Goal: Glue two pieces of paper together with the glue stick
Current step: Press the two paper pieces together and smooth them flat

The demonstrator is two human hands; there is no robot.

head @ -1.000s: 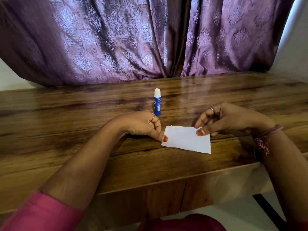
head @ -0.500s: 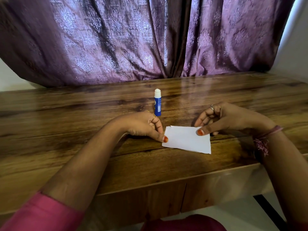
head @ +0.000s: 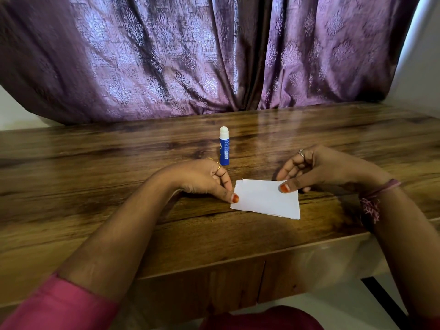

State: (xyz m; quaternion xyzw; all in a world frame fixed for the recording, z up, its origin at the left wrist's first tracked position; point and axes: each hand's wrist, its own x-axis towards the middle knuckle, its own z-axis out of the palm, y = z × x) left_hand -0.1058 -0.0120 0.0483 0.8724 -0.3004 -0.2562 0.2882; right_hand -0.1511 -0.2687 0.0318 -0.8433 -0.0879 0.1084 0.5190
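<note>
Two white paper pieces (head: 265, 198) lie stacked flat on the wooden table (head: 119, 210), near its front edge; a second layer's edge peeks out at the corners. My left hand (head: 202, 179) rests on the table with its fingers curled, and its thumb tip presses the stack's left edge. My right hand (head: 316, 167) hovers at the far right corner, thumb tip pressing the top sheet, fingers loosely bent behind the paper. The glue stick (head: 224, 146), blue with a white cap, stands upright just behind my left hand, untouched.
A purple patterned curtain (head: 190, 55) hangs along the table's far edge. A white wall (head: 423, 67) shows at the right. The table's front edge (head: 238, 270) runs close below the paper.
</note>
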